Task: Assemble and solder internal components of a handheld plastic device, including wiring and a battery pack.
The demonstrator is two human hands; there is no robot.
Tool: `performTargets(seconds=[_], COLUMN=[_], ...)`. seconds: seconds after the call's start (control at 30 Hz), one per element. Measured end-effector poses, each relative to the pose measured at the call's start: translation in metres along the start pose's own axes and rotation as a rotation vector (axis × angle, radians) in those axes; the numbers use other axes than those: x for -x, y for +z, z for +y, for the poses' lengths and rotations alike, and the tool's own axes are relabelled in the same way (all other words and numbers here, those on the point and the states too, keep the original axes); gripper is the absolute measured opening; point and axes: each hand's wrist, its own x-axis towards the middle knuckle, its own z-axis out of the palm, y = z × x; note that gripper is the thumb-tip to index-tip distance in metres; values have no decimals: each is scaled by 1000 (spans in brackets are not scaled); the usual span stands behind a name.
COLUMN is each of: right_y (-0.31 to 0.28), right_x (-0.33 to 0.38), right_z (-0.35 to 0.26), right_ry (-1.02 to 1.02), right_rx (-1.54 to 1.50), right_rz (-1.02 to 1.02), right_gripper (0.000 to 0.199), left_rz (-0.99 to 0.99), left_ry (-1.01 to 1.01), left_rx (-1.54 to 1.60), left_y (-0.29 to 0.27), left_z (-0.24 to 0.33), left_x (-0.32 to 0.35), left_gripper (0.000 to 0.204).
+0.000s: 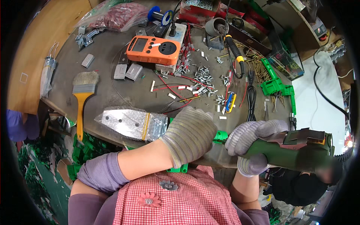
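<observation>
My left hand [190,132], in a grey striped glove, is closed over a bright green plastic housing [221,136]; most of it is hidden under the fingers, with green showing on both sides. At its left lies a pointed metal plate [123,122] in clear plastic wrap, with a yellow band around it. My right hand [249,140], gloved too, grips a dark green power driver [290,153]. The driver lies sideways, its front end toward the green housing. Whether its tip touches the housing is hidden by the glove.
Beyond my hands are loose screws [202,77], an orange meter [153,49], a soldering iron [235,50] and a small yellow-blue tool [230,102]. A paintbrush [83,97] lies left, by the table edge. More green parts [275,84] and a black cable [251,99] are at right.
</observation>
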Motion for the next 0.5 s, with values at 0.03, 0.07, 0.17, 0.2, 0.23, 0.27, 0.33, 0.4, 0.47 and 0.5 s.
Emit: performTargets(seconds=[0.03,0.07,0.17,0.2,0.23,0.27,0.33,0.4,0.47,0.5], right_y=[2,3,13,17,21,22,19,22,32,35], right_x=[-1,-3,2,4,5,7,8,-2,-15,-20], right_z=[1,2,3,3,2,3,2,-7,-23,-31], right_ry=[1,14,2,-24,14,15,124,78,-4,-45], right_rx=[2,-55,-55,0,-14,-14,69,-11,-167,-237], right_rz=[0,13,137,253,248,242,266,113,-161,-277], right_gripper=[65,64,60,56,50,50,57,58,60,62], left_rz=[6,7,-7,19,45,49,22,134,213,251], left_ry=[8,9,-23,-28,-34,-38,-2,-5,-119,-105], left_rx=[1,2,5,13,21,24,34,47,118,111], left_y=[1,0,-3,-2,-1,-1,-8,-7,-10,-16], left_z=[0,0,2,3,3,1,-3,-7,-10,-11], left_x=[0,0,0,0,1,0,-1,-6,-6,1], left_gripper=[31,31,29,29,29,29,30,32,33,36])
